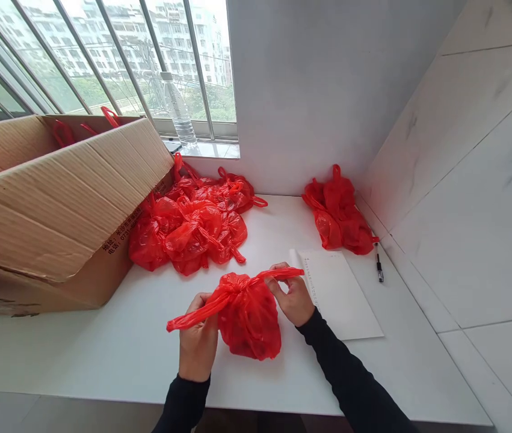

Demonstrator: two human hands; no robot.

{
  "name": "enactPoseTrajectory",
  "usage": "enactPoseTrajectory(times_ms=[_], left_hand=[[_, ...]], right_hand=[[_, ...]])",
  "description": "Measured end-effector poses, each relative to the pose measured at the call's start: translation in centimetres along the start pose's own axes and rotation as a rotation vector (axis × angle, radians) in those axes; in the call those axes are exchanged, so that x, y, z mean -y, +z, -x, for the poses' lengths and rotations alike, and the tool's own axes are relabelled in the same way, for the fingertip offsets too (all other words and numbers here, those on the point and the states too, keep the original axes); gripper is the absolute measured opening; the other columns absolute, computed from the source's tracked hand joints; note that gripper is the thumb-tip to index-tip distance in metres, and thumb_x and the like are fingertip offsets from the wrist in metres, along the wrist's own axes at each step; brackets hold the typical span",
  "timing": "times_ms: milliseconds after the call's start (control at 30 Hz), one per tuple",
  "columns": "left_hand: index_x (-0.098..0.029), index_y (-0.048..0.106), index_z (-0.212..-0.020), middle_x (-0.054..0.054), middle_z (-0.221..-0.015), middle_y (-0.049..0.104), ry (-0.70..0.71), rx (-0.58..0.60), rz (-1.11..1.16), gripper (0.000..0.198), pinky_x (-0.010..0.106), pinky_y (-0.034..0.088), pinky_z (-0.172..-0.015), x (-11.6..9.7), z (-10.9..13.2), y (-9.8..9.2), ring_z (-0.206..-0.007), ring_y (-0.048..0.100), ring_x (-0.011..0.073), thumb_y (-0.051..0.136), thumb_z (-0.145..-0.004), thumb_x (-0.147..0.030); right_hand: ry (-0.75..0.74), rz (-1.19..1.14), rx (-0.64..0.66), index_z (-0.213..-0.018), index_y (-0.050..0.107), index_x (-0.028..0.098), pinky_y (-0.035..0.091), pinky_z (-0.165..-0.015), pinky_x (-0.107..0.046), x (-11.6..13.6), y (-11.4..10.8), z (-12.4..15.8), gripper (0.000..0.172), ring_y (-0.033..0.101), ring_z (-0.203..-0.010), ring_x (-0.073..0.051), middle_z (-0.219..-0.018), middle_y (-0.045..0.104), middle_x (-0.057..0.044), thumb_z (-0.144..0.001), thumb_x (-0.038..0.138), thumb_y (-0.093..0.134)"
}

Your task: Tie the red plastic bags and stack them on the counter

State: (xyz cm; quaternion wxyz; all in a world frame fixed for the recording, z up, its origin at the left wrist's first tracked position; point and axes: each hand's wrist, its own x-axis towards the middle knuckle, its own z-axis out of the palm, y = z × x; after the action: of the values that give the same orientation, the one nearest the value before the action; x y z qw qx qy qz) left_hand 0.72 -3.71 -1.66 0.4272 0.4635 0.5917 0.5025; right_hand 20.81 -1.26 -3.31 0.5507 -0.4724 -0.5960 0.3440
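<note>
A red plastic bag (251, 322) sits upright at the front middle of the white table, with a knot at its top and something bulky inside that I cannot make out. Its two handles stretch out to either side. My left hand (199, 340) is closed on the left handle, whose loose end sticks out past the fingers. Pinched between the fingers of my right hand (294, 297) is the right handle, next to the notepad (343, 288).
Several tied red bags (197, 222) lie heaped behind, against a large open cardboard box (66, 204) at left. More red bags (339, 213) and a pen (379, 267) lie by the right wall. A water bottle (178, 111) stands on the windowsill.
</note>
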Motion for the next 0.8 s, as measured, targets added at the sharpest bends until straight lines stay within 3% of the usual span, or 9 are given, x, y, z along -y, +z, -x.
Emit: enactPoseTrajectory(times_ms=[133, 233, 300, 367, 467, 533, 633, 733, 800], left_hand=[[-0.021, 0.058, -0.096, -0.002, -0.082, 0.06, -0.031, -0.028, 0.165, 0.043, 0.024, 0.046, -0.057, -0.1, 0.8, 0.4, -0.066, 0.053, 0.0132, 0.071, -0.074, -0.056], [-0.022, 0.057, -0.098, -0.001, -0.084, 0.062, -0.033, 0.029, 0.187, 0.045, 0.026, 0.051, -0.06, -0.3, 1.2, 0.3, -0.067, 0.057, 0.0144, 0.074, -0.071, -0.054], [-0.022, 0.057, -0.097, 0.001, -0.09, 0.064, -0.044, 0.004, 0.166, 0.044, 0.027, 0.053, -0.06, -0.2, 1.2, 0.0, -0.075, 0.061, 0.0175, 0.072, -0.073, -0.055], [-0.021, 0.057, -0.097, 0.004, -0.098, 0.065, -0.062, -0.059, 0.154, 0.042, 0.029, 0.056, -0.06, 0.1, 0.9, -0.6, -0.084, 0.063, 0.0211, 0.066, -0.077, -0.057], [-0.021, 0.058, -0.101, 0.008, -0.111, 0.065, -0.052, -0.031, 0.096, 0.041, 0.037, 0.06, -0.071, 0.5, 0.4, -1.4, -0.102, 0.063, 0.0274, 0.064, -0.08, -0.056], [-0.022, 0.058, -0.112, 0.01, -0.124, 0.061, 0.052, -0.014, -0.013, 0.042, 0.044, 0.056, -0.089, 0.4, 0.1, -1.8, -0.117, 0.058, 0.0302, 0.063, -0.083, -0.051], [-0.027, 0.053, -0.133, 0.009, -0.14, 0.053, 0.323, 0.052, -0.236, 0.044, 0.047, 0.039, -0.11, -0.6, -0.3, -1.9, -0.133, 0.046, 0.0286, 0.054, -0.092, -0.042], [-0.028, 0.057, -0.132, 0.008, -0.126, 0.062, 0.494, 0.199, -0.469, 0.041, 0.045, 0.041, -0.104, -1.6, -0.7, -1.4, -0.12, 0.054, 0.0271, 0.053, -0.093, -0.04], [-0.026, 0.068, -0.111, 0.006, -0.1, 0.068, 0.547, 0.209, -0.609, 0.028, 0.043, 0.045, -0.092, -1.9, -1.1, -1.0, -0.098, 0.059, 0.0257, 0.058, -0.09, -0.041]], right_hand=[[-0.043, 0.091, 0.112, -0.092, 0.067, 0.023, 0.051, -0.083, -0.039, 0.8, 0.3, 0.4, 0.021, 0.061, -0.087, -0.022, -0.09, 0.068, -0.004, -0.087, 0.043, 0.067], [-0.099, 0.167, 0.167, -0.087, 0.065, 0.024, 0.049, -0.084, -0.042, 1.1, 0.3, 0.5, 0.014, 0.06, -0.088, -0.023, -0.09, 0.067, -0.004, -0.082, 0.034, 0.073], [-0.123, 0.182, 0.133, -0.086, 0.064, 0.024, 0.049, -0.083, -0.042, 1.0, -0.1, 0.3, 0.005, 0.06, -0.086, -0.023, -0.087, 0.067, -0.004, -0.087, 0.029, 0.066], [-0.119, 0.171, 0.025, -0.088, 0.063, 0.024, 0.049, -0.083, -0.041, 0.6, -0.7, 0.0, 0.006, 0.06, -0.088, -0.023, -0.087, 0.066, -0.004, -0.091, 0.029, 0.06], [-0.077, 0.107, -0.09, -0.095, 0.06, 0.023, 0.048, -0.089, -0.04, 0.1, -1.6, -0.3, 0.011, 0.061, -0.095, -0.023, -0.093, 0.065, -0.005, -0.095, 0.033, 0.055], [-0.072, 0.049, -0.057, -0.101, 0.058, 0.023, 0.046, -0.093, -0.039, 0.0, -1.7, -0.3, 0.013, 0.061, -0.097, -0.022, -0.098, 0.065, -0.005, -0.096, 0.034, 0.052], [-0.073, 0.056, -0.015, -0.102, 0.058, 0.023, 0.047, -0.09, -0.038, 0.4, -1.3, -0.1, 0.016, 0.059, -0.095, -0.022, -0.098, 0.063, -0.004, -0.093, 0.036, 0.058], [-0.084, 0.139, 0.001, -0.09, 0.059, 0.023, 0.047, -0.081, -0.036, 0.8, -0.7, 0.2, 0.014, 0.055, -0.084, -0.02, -0.086, 0.06, -0.002, -0.091, 0.036, 0.062], [-0.098, 0.153, -0.002, -0.086, 0.06, 0.023, 0.047, -0.079, -0.036, 0.7, -0.6, 0.2, 0.012, 0.054, -0.081, -0.02, -0.083, 0.06, -0.002, -0.092, 0.034, 0.06]])
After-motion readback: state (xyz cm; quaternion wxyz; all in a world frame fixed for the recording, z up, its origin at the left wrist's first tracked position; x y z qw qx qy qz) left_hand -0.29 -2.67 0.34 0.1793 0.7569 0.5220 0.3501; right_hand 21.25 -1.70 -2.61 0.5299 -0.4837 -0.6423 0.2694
